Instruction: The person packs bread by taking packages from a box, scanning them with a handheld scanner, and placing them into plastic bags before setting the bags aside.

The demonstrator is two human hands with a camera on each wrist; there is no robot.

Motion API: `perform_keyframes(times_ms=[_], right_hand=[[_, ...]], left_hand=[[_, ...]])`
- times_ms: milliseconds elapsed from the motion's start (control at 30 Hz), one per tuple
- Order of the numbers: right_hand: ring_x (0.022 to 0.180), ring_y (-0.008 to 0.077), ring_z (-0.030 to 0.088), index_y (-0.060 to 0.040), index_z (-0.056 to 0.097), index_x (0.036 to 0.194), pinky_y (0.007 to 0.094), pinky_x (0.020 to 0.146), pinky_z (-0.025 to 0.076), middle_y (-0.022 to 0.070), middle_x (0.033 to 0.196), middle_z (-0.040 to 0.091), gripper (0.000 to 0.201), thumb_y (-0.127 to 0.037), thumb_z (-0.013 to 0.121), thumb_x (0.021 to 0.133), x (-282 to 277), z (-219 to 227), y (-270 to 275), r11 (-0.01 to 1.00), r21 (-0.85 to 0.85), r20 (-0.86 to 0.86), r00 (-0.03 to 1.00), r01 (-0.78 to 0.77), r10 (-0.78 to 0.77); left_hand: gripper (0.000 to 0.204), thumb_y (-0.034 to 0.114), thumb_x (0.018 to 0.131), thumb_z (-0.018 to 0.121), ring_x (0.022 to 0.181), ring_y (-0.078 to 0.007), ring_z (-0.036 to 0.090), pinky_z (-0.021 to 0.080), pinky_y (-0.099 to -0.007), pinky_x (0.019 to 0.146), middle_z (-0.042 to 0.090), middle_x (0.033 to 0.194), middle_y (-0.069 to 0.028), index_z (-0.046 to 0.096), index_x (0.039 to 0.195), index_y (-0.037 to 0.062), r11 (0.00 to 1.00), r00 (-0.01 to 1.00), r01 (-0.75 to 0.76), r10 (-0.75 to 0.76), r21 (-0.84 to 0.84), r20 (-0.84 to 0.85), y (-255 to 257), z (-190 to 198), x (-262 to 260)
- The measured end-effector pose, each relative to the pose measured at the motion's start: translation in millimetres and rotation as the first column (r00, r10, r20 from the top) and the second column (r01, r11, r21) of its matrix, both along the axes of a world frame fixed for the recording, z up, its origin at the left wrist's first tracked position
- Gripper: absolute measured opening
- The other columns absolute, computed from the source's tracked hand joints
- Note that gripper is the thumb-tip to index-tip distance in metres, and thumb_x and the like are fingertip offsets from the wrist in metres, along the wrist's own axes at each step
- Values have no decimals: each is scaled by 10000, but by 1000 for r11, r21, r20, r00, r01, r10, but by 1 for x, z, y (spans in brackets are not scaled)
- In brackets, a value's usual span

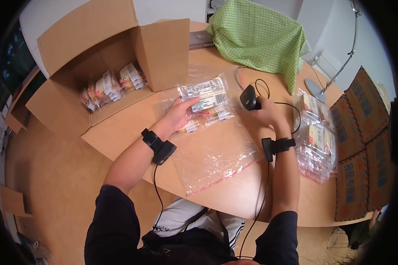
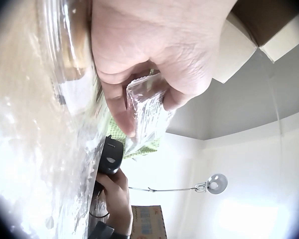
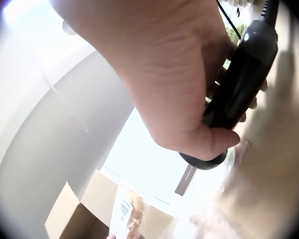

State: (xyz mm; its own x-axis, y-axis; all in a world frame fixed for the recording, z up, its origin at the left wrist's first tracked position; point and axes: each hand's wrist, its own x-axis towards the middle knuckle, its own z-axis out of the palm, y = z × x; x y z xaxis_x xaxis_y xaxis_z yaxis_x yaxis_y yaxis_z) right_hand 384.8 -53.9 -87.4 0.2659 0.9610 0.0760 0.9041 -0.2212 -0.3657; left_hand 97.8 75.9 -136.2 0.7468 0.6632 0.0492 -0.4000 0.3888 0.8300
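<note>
My left hand [image 1: 177, 115] pinches a clear-wrapped bread pack [image 1: 206, 94] between thumb and fingers, its printed label and barcode facing up in the head view. In the left wrist view the held pack's edge [image 2: 148, 109] shows between the fingers. Just below it, more wrapped bread [image 1: 214, 115] lies on a large clear plastic bag [image 1: 216, 163] spread over the table. My right hand [image 1: 269, 114] grips a black barcode scanner [image 1: 249, 98], its head turned toward the pack. In the right wrist view the thumb wraps the scanner's body [image 3: 239, 79].
An open cardboard box [image 1: 163, 57] with several wrapped breads [image 1: 106, 86] stands at the left. Filled clear bags [image 1: 316, 137] lie at the right beside printed cartons [image 1: 353, 176]. Behind are a green checked cloth [image 1: 261, 35] and a lamp [image 1: 315, 89]. The scanner's cable [image 1: 292, 106] loops across the table.
</note>
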Motion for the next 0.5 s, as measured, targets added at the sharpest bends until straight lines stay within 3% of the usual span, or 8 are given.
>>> perform_keyframes(times_ms=[67,100,133,200,233,300,400,500], right_hand=[[899,388,650,9,630,1050,416,790,500,230,929,680,365,-156,624,724,5,6,2,984,176,-144,990,12,13],[799,326,651,27,612,1031,398,739,499,184,837,666,352,-145,609,724,0,17,-1,976,216,-243,966,-30,83],[701,247,619,35,598,1019,363,669,490,129,754,628,347,-147,609,723,-7,30,-8,990,126,-349,937,57,-10],[651,209,595,42,605,965,346,613,466,97,696,601,315,-158,619,722,-28,56,-19,998,50,-460,888,47,-19],[651,209,595,42,605,965,346,613,466,97,696,601,315,-158,619,722,-36,65,-23,998,47,-460,887,47,-20],[532,103,537,-1,614,870,269,485,433,23,653,571,206,-169,664,762,-48,76,-29,998,-53,-371,929,-26,5],[533,107,541,2,620,856,274,482,433,18,627,561,205,-170,670,755,-48,64,-23,990,-34,-299,946,-137,121],[547,122,554,20,617,815,289,498,434,39,594,557,203,-158,660,725,-57,67,-24,991,-32,-277,953,-133,119]], left_hand=[[358,132,964,554,917,-322,692,598,-355,729,631,1160,-193,479,1271,-36,1000,1000,28,-28,6,10,0,0,0],[358,132,964,554,917,-322,692,598,-355,729,631,1160,-193,479,1271,-36,1000,1000,26,-26,3,6,0,-1,0],[362,132,963,555,936,-319,686,598,-361,739,626,1171,-193,476,1275,-34,999,999,29,-30,19,14,2,-2,0],[366,132,963,556,956,-316,681,598,-367,750,621,1181,-193,474,1280,-32,999,999,33,-34,32,21,5,-6,1],[369,128,964,554,978,-317,673,597,-375,766,614,1196,-194,471,1286,-31,999,999,32,-33,39,32,7,-9,1],[371,125,964,551,1001,-317,665,596,-383,782,607,1212,-195,468,1291,-29,999,999,30,-32,45,44,5,-9,2],[375,117,967,542,1030,-327,651,592,-399,804,598,1232,-196,460,1302,-30,1000,998,10,-11,27,57,4,-7,3],[377,110,969,536,1009,-334,658,589,-406,814,595,1239,-201,455,1308,-33,1000,998,27,-28,11,54,5,-8,1]])
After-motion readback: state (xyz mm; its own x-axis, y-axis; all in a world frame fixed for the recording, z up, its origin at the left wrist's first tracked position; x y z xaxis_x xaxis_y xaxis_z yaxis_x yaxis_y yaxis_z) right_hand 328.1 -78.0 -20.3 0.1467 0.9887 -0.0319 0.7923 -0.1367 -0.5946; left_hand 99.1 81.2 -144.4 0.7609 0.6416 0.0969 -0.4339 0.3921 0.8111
